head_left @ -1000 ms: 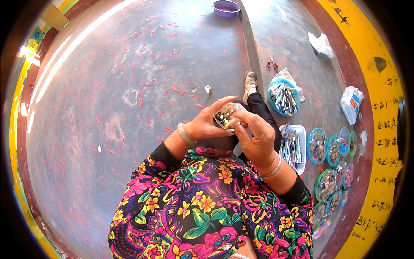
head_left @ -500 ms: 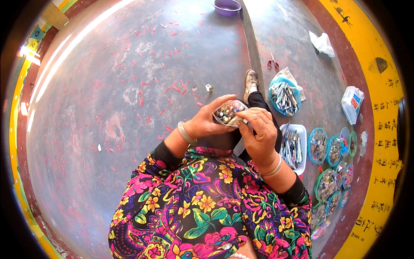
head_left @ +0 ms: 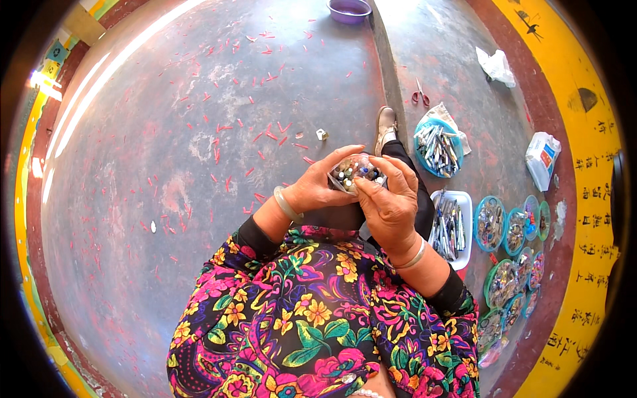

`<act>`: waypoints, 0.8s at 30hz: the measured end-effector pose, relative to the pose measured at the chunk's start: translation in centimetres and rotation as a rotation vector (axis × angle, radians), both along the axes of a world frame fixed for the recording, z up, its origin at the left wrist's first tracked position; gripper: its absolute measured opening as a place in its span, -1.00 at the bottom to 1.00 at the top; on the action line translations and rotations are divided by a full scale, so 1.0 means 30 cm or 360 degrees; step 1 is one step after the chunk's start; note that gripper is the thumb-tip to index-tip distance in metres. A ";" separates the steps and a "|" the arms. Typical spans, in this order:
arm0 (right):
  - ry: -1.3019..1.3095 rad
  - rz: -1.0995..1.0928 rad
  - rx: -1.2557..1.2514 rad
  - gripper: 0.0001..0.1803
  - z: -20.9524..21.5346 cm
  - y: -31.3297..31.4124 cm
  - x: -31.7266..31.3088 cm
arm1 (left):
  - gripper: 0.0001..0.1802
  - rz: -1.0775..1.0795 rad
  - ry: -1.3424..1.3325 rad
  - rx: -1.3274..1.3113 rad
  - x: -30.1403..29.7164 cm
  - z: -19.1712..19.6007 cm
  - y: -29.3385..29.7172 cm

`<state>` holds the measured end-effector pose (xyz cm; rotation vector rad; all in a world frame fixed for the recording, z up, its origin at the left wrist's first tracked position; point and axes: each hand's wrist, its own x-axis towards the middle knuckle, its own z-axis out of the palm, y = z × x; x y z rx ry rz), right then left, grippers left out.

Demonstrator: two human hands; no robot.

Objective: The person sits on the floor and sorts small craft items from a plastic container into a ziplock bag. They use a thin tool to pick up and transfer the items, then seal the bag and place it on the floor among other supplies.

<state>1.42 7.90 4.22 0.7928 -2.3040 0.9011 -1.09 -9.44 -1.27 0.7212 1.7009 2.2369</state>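
Note:
My left hand (head_left: 320, 184) is wrapped round a small clear container (head_left: 336, 171) and holds it in front of my lap. Inside sit several small pieces (head_left: 350, 174) with white, dark, blue and brownish ends; their exact kind is too small to tell. Over the container's right side is my right hand (head_left: 391, 202), its thumb and fingers bent down among the pieces. Whether those fingertips pinch a piece is hidden.
To my right stand a blue basket of pens (head_left: 438, 149), a white tray of pens (head_left: 452, 232) and several round baskets of small parts (head_left: 501, 284). Red-handled scissors (head_left: 421, 96) lie beyond. A purple basin (head_left: 350, 10) stands far ahead. Red scraps (head_left: 217, 152) litter the floor.
My right hand has shifted slightly left and down over the container, with its thumb now further in among the pieces. The left hand and container have stayed almost still.

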 end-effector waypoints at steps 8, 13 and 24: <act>-0.0110 0.0052 -0.0043 -0.83 0.000 -0.026 0.008 | -0.03 0.0089 0.0077 -0.0137 0.012 0.004 -0.004; -0.0020 0.0018 0.0034 -0.84 -0.005 -0.038 -0.006 | -0.13 0.0281 0.0343 -0.0288 0.004 0.000 0.015; 0.0097 0.0013 0.0098 -0.71 -0.018 0.045 0.013 | -0.13 0.0126 -0.0172 0.0046 -0.016 -0.023 0.013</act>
